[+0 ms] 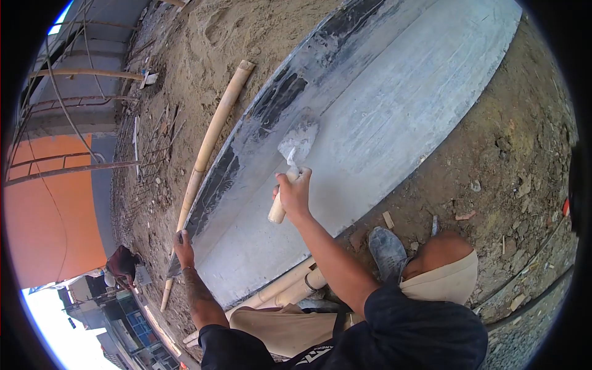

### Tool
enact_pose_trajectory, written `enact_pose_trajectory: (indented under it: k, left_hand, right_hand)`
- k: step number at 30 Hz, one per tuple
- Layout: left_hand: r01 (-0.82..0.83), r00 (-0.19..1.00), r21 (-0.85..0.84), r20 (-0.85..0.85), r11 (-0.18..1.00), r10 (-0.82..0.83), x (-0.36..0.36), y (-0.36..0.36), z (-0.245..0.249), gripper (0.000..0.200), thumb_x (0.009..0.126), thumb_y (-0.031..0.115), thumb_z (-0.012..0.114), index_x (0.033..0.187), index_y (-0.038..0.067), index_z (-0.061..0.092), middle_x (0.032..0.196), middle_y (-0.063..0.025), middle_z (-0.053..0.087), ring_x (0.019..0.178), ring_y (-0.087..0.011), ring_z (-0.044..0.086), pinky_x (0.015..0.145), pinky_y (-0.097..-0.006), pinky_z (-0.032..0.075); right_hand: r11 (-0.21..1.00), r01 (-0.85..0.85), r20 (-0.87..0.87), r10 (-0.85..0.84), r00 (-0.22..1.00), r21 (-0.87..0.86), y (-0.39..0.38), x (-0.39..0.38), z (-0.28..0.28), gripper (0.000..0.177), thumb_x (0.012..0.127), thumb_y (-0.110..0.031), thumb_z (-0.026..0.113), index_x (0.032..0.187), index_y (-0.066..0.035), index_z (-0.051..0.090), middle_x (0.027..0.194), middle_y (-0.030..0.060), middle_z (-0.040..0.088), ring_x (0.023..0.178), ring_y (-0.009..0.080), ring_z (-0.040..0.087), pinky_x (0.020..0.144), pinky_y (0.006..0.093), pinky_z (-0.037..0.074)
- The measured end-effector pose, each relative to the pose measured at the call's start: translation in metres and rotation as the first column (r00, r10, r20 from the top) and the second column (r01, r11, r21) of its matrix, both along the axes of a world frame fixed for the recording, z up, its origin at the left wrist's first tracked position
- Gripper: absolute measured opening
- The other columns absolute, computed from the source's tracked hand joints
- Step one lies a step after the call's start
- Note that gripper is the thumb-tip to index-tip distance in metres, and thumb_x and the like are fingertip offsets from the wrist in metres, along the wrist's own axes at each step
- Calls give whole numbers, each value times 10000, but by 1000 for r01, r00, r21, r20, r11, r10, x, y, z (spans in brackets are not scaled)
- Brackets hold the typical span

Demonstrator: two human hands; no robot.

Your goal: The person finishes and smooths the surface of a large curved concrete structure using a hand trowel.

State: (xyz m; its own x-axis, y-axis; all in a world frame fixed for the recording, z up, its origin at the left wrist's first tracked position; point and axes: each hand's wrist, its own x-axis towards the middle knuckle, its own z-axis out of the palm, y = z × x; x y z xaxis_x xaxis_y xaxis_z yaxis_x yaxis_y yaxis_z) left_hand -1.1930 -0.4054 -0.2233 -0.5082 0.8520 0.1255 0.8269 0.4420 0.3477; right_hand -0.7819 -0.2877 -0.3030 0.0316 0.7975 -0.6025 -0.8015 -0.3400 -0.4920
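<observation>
A long grey board [394, 117] with a dark, wet-looking strip along its left edge lies across the middle. My right hand [295, 192] is wrapped round the pale handle of a trowel [298, 139], whose cement-smeared blade rests on or just over the board near the dark strip. At the board's lower left corner, my left hand [184, 250] holds the edge, with the thumb on top and the other fingers mostly hidden.
A bamboo pole [213, 132] lies left of the board, with more bamboo [287, 288] beneath its near edge. My shoe [387, 253] is on the dirt at the right. Rusty bars stick out at the upper left. Another person [122, 266] bends down far left by an orange wall [52, 209].
</observation>
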Motion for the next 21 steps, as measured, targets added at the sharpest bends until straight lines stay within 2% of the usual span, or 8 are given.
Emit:
enact_pose_trajectory:
  k: [3, 6, 7, 12, 15, 18, 19, 21]
  left_hand:
    - [-16, 1000, 2, -8, 1000, 16, 3, -1, 2, 378, 954, 323, 578, 1066, -34, 625, 837, -56, 596, 775, -137, 517, 718, -304, 445]
    - [15, 997, 22, -71, 1000, -13, 11, 1, 4, 377, 954, 327, 577, 1075, -27, 625, 835, -60, 596, 782, -141, 526, 727, -305, 450]
    - [-50, 999, -51, -22, 997, 49, 24, 4, 12, 379, 953, 329, 578, 1071, -28, 624, 872, -80, 613, 808, -163, 547, 756, -316, 457]
    - [24, 999, 77, -48, 997, -20, -4, 2, -5, 373, 950, 318, 589, 1041, -42, 622, 935, -135, 635, 863, -206, 582, 812, -326, 458]
    - [-34, 997, 32, -67, 999, 36, -7, -1, -8, 404, 933, 351, 607, 1044, -37, 634, 963, -170, 652, 906, -261, 612, 846, -361, 461]
    - [-67, 988, 7, -140, 998, 68, -13, -1, -11, 487, 888, 475, 615, 1061, 23, 670, 1042, -187, 662, 1000, -338, 617, 893, -402, 446]
    - [-83, 976, -18, -202, 996, 78, 2, 1, -2, 481, 877, 498, 612, 1059, 58, 681, 1042, -165, 664, 1011, -344, 608, 895, -404, 438]
    - [-140, 973, -52, -190, 989, 128, -2, 1, -6, 503, 860, 565, 593, 1069, 118, 689, 1080, -133, 660, 1083, -310, 578, 939, -440, 365]
  right_hand:
    - [993, 97, -151, -87, 985, 60, -7, -13, -3, 378, 932, -214, 587, 1187, -52, 359, 904, 105, 535, 525, 151, 548, 459, 324, 502]
    - [999, 40, -166, -41, 985, -8, -20, -10, 0, 432, 960, -308, 559, 1274, -76, 373, 901, 93, 529, 513, 149, 541, 449, 304, 499]
    - [1000, 18, -43, -18, 999, 3, -24, -16, -9, 494, 980, -386, 507, 1359, -115, 344, 885, 85, 518, 503, 148, 535, 445, 292, 498]
    - [999, -32, -171, 37, 985, 29, -44, -24, -16, 479, 998, -419, 447, 1341, -99, 348, 844, 73, 499, 496, 144, 529, 416, 284, 475]
    - [978, -160, -24, 165, 986, 134, -59, -36, -14, 501, 990, -461, 440, 1339, -119, 329, 833, 70, 493, 507, 147, 518, 423, 301, 461]
    - [957, -186, 341, 103, 934, 221, -83, -45, -25, 475, 972, -325, 460, 1319, -15, 364, 874, 86, 521, 578, 160, 540, 490, 294, 476]
    - [916, -229, 493, 40, 869, 329, -83, -35, -30, 471, 949, -275, 460, 1307, 22, 385, 898, 95, 531, 670, 153, 550, 556, 284, 491]
    - [787, -383, 776, -185, 603, 484, -62, -23, -49, 480, 929, -249, 548, 1267, 64, 413, 936, 185, 582, 782, 304, 605, 720, 405, 498]
